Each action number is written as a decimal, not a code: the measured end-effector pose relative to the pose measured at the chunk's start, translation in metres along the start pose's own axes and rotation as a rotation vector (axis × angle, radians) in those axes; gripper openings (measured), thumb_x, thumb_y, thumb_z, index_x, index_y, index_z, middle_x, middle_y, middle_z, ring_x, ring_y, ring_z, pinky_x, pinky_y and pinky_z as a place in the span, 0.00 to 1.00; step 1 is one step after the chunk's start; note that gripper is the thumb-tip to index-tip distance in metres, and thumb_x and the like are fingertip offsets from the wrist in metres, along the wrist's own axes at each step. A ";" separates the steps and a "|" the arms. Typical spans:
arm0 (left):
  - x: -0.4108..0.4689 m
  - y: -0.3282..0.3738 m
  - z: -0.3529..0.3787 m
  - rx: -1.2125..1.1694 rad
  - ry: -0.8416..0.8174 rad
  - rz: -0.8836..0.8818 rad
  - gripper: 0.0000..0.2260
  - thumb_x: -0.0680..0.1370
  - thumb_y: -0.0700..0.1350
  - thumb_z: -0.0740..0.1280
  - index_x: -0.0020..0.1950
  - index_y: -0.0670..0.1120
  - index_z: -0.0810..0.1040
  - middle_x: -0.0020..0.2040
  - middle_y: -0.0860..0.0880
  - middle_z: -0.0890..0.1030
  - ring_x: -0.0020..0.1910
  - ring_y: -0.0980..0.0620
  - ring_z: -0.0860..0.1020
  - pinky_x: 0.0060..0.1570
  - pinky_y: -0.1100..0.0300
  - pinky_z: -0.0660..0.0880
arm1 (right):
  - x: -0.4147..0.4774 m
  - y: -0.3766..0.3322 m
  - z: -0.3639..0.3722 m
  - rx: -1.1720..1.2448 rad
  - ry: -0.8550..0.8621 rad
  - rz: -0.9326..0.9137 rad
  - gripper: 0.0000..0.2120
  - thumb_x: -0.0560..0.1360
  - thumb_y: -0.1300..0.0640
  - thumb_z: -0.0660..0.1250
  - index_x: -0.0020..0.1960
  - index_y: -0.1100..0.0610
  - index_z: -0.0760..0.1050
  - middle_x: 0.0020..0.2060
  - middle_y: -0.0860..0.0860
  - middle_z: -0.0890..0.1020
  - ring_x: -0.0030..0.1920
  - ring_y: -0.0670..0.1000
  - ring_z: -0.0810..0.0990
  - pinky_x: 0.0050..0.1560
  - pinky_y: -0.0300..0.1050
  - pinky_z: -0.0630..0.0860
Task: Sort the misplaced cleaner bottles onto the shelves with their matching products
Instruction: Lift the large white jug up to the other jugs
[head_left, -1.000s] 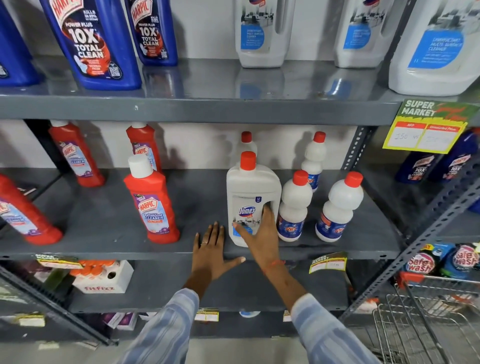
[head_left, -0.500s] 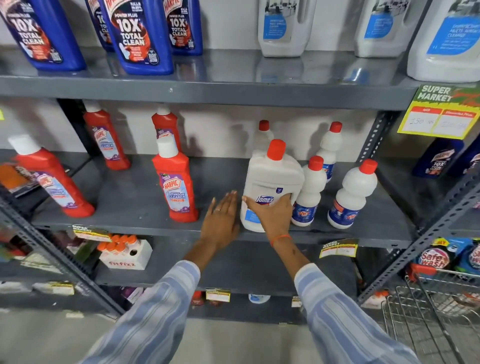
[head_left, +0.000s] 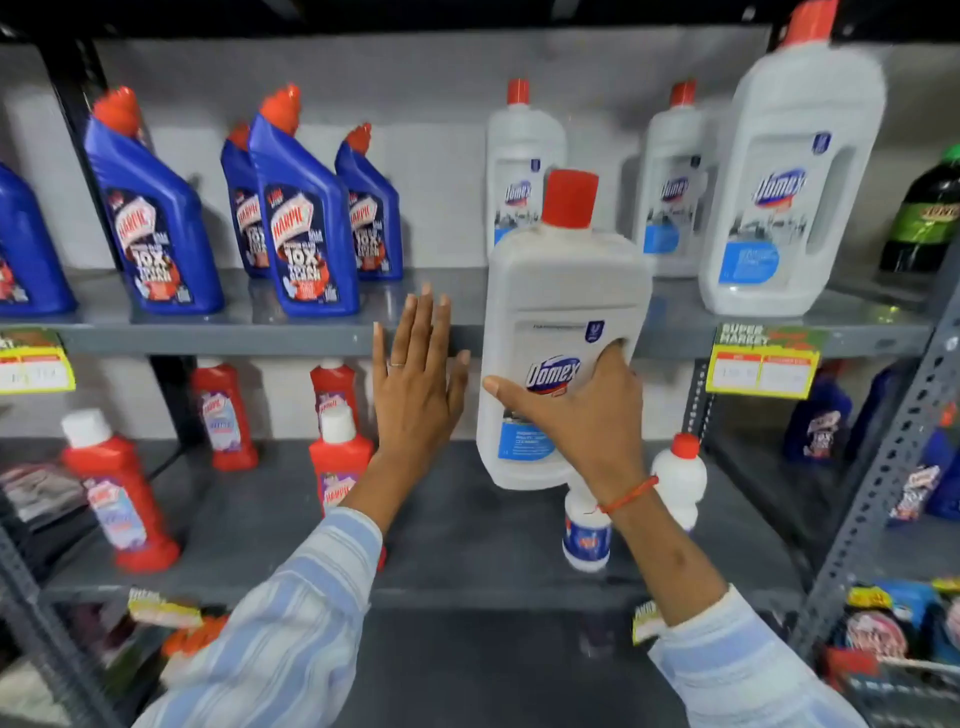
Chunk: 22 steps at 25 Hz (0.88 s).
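Observation:
My right hand (head_left: 582, 415) grips a white Domex bottle (head_left: 561, 312) with a red cap, held upright in the air in front of the upper shelf (head_left: 260, 332). The bottle's base hangs above the lower shelf (head_left: 467, 519). My left hand (head_left: 415, 384) is flat with spread fingers just left of the bottle, holding nothing. Three more white Domex bottles (head_left: 524, 166) stand on the right half of the upper shelf. Blue Harpic bottles (head_left: 306, 223) fill its left half.
Red Harpic bottles (head_left: 122, 488) stand on the lower shelf at left, small white red-capped bottles (head_left: 680, 478) at right, partly behind my right arm. A dark green bottle (head_left: 924, 218) is at far right. A slotted metal upright (head_left: 883, 467) and yellow price tags (head_left: 763, 364) edge the shelves.
My right hand has lifted the Domex bottle off the lower shelf up to the level of the upper shelf. My left hand rose alongside it. The view tilted upward.

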<state>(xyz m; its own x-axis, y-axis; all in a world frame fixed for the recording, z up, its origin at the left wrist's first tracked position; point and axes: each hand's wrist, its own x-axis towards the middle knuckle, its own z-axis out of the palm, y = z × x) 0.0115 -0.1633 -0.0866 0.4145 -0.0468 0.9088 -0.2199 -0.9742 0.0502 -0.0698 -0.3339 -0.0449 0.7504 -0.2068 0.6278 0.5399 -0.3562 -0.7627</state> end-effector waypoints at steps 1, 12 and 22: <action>0.013 0.002 -0.001 0.005 0.000 -0.002 0.25 0.80 0.51 0.52 0.76 0.43 0.58 0.76 0.44 0.60 0.75 0.49 0.56 0.73 0.46 0.47 | 0.015 -0.014 -0.006 -0.007 0.016 -0.020 0.38 0.52 0.40 0.78 0.55 0.56 0.70 0.52 0.49 0.83 0.52 0.50 0.81 0.55 0.44 0.77; 0.045 0.008 0.011 0.087 -0.108 -0.018 0.24 0.80 0.53 0.48 0.70 0.43 0.70 0.74 0.45 0.64 0.74 0.47 0.61 0.70 0.39 0.59 | 0.144 -0.071 0.005 -0.088 0.103 -0.105 0.37 0.55 0.37 0.77 0.53 0.59 0.70 0.48 0.52 0.82 0.44 0.50 0.78 0.44 0.45 0.76; 0.044 0.007 0.016 0.060 -0.061 -0.021 0.29 0.81 0.56 0.41 0.69 0.43 0.71 0.73 0.44 0.67 0.73 0.46 0.62 0.69 0.41 0.59 | 0.167 -0.045 0.040 -0.153 0.053 -0.047 0.39 0.56 0.36 0.76 0.55 0.60 0.68 0.51 0.56 0.82 0.49 0.56 0.81 0.50 0.56 0.80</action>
<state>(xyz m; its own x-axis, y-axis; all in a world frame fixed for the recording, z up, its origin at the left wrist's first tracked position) 0.0421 -0.1755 -0.0525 0.4720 -0.0378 0.8808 -0.1577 -0.9866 0.0422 0.0465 -0.3164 0.0885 0.7022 -0.2329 0.6728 0.5069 -0.5000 -0.7021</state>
